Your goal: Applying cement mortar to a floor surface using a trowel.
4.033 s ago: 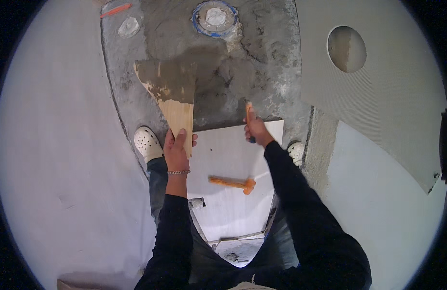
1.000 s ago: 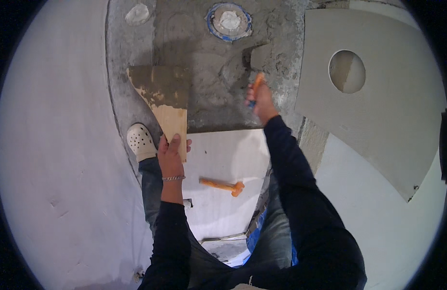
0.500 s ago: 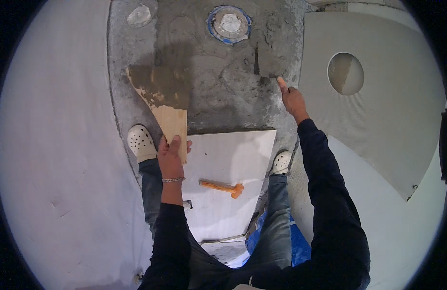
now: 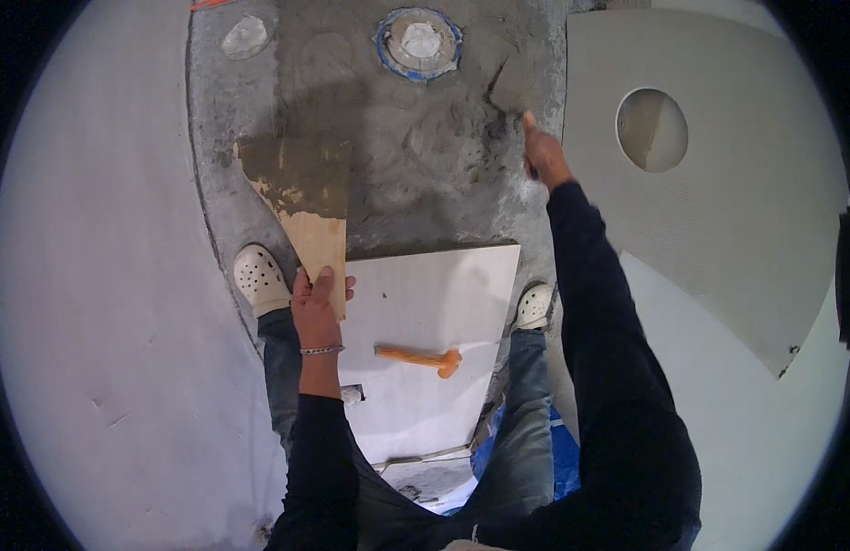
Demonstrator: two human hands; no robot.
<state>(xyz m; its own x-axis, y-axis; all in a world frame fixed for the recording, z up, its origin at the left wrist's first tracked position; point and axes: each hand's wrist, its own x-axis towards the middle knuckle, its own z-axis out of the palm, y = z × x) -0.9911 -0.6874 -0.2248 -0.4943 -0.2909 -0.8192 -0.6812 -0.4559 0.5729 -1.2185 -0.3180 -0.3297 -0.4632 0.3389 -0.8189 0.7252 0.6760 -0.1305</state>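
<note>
My left hand is closed round the narrow lower end of a wooden board. Grey wet mortar coats the board's wide far half. My right hand grips the handle of a trowel, thumb stretched along the top. The mortar-grey blade lies at the surface of the rough mortar bed and partly blends into it. Left of the blade, a round drain opening with a blue-edged ring and pale plug sits in the bed.
Between my feet lies a pale tile with an orange mallet on it. Propped at the right is a large grey panel with a round hole. White walls flank both sides. A blue sheet lies behind my right leg.
The trowel blade has turned, its far end leaning right, and my right hand has shifted slightly up. My left hand still holds the board, now a little lower in view.
</note>
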